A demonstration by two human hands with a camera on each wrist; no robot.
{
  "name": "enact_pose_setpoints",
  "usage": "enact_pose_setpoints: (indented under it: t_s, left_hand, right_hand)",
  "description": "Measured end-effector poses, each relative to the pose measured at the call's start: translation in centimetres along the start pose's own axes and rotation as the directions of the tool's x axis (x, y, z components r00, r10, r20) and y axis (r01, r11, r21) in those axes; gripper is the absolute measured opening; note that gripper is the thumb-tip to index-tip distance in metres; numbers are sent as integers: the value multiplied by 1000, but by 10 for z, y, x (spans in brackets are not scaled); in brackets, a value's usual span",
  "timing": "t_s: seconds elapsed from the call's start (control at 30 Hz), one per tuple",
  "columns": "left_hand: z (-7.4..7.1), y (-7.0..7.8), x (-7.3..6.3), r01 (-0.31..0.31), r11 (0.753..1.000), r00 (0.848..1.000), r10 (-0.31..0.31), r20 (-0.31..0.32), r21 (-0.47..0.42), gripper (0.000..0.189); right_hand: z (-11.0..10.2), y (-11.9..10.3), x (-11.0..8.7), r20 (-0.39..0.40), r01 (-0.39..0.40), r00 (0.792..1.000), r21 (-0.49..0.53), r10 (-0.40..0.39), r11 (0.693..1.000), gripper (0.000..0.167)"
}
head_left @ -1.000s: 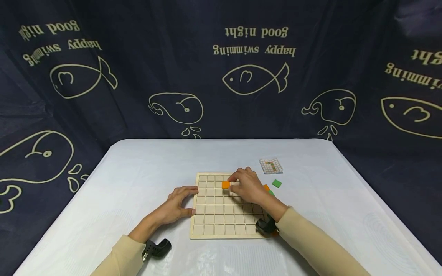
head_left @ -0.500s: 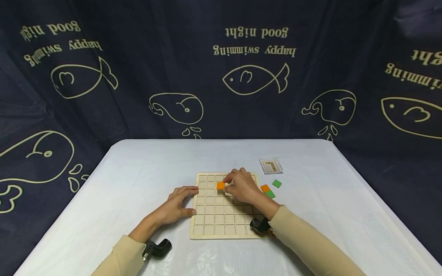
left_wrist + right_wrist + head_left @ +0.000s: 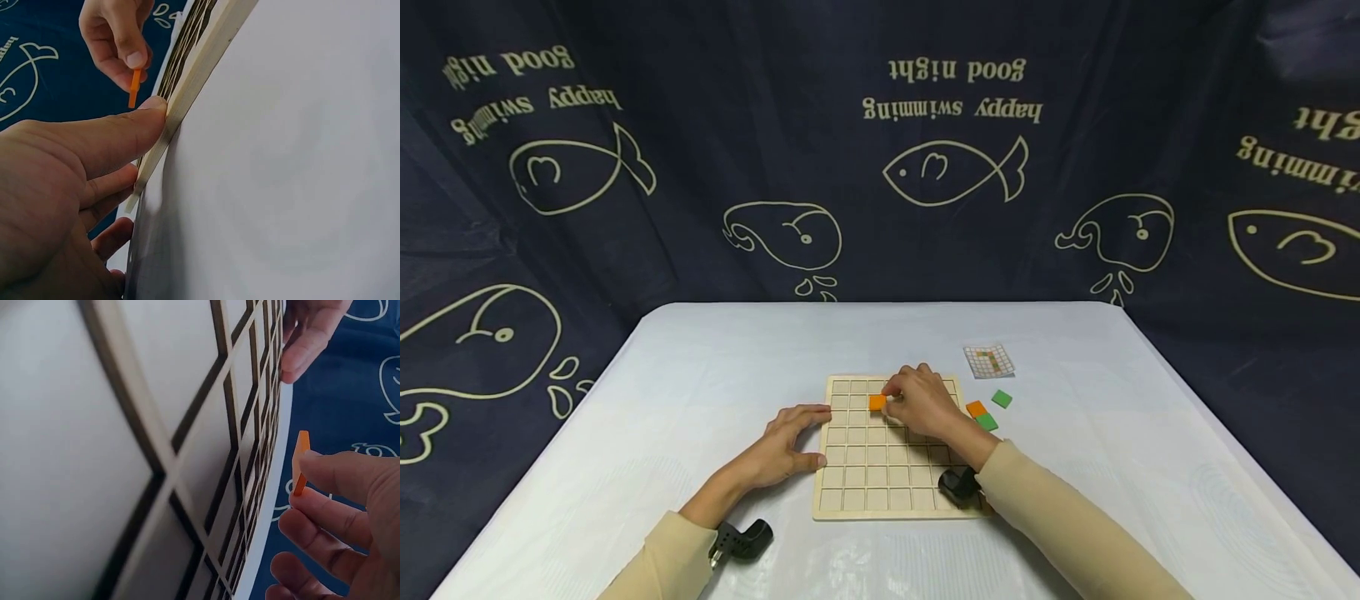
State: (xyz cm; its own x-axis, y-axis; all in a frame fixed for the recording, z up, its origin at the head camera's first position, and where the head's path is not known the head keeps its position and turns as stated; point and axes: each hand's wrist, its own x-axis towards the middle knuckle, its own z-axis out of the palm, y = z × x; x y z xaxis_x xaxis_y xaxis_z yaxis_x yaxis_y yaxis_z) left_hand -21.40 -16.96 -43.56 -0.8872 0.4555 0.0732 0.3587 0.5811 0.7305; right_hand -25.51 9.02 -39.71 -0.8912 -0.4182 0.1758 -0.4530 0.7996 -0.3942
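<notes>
Above the far part of the wooden board [image 3: 855, 477], the right hand [image 3: 922, 403] pinches one orange tile [image 3: 876, 403] between thumb and fingers, partly hiding it. The left hand [image 3: 781, 447] lies relaxed, thumb and fingertips touching the board's left edge. Right of the board lie three more tiles: one orange [image 3: 976, 408], two green [image 3: 1002, 398]. Farther off sits one card [image 3: 989, 362], its small print hard to read. Both sleeves [image 3: 1067, 525] are cut off; the right forearm covers some squares.

Thin orange square tile [image 3: 877, 403] is pinched, roughly level, in the right hand's grip [image 3: 922, 403], above the pale wooden grid board [image 3: 877, 477]. Board lies flat on the tabletop [image 3: 737, 354]; left hand [image 3: 784, 444] touches its left edge.
</notes>
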Motion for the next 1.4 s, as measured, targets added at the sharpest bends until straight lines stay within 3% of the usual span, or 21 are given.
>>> enact_pose_setpoints:
  t_s: [0.63,1.4]
  left_hand:
    - [1,0,-1,5,1000,1000,-5,-4,2,61]
    - [1,-1,0,8,1000,1000,-8,-5,5,61]
  right_hand:
    - [9,13,16,54,-79,996,133,73,988,20]
    - [15,15,20,37,-20,999,48,19,999,19]
